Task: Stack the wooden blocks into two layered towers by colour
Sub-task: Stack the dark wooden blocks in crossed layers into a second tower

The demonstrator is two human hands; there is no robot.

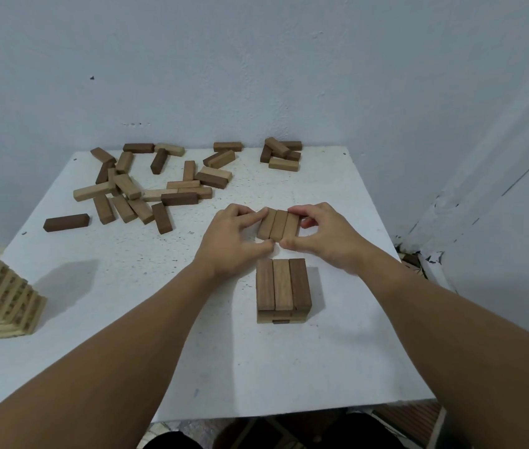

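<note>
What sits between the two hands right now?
Head view: a row of three brown wooden blocks, pressed together between the left hand and right hand.

Three brown blocks (278, 224) lie side by side (touching), behind a short brown tower (282, 290).

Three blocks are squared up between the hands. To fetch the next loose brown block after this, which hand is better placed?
Probably the left hand: the big loose pile lies on its side of the table. The right hand is nearer only the small heap at the far edge.
</note>
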